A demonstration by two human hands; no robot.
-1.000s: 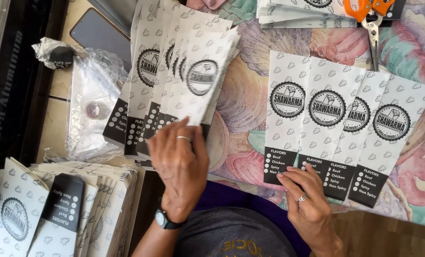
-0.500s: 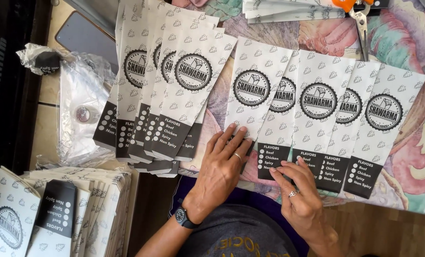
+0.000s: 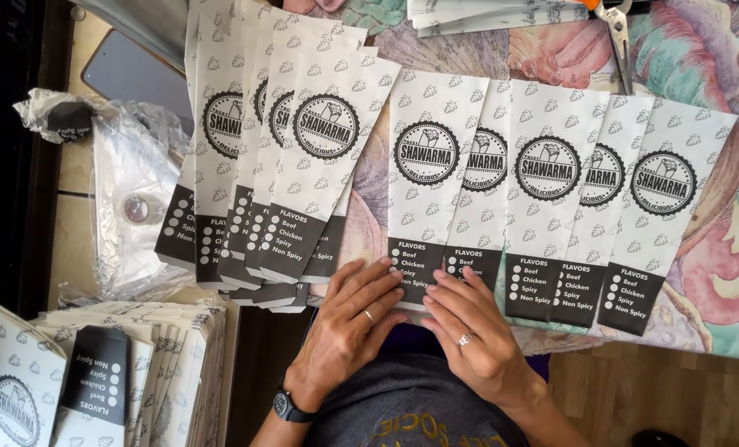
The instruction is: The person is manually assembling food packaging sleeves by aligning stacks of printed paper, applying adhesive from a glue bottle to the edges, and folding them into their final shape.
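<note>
Far left, bottom: stack of paper bags [image 3: 138, 364] on the wooden ledge, one bag [image 3: 96, 372] lying flipped on top with its dark end toward us. Above that a crumpled clear plastic wrap [image 3: 134, 207], with a dark tablet [image 3: 129, 70] behind it. Next over, a fanned bunch of bags [image 3: 295, 157], overlapping, dark ends pointing down toward the person. Then the row of five bags [image 3: 543, 190] laid side by side on the flowery tablecloth [image 3: 717, 273], each overlapping its neighbour. Left hand [image 3: 345, 331], with ring and wristwatch [image 3: 287, 406], flat, fingers spread narrow, tips pressing the dark bottom strip of the leftmost bag in the row [image 3: 423, 182]. Right hand [image 3: 473, 339], also ringed, flat just beside it, fingers loosely together, tips on the bottom edges of that same bag and the next one. Neither hand grips anything. Scissors [image 3: 618, 33] top right, well apart from both hands
</note>
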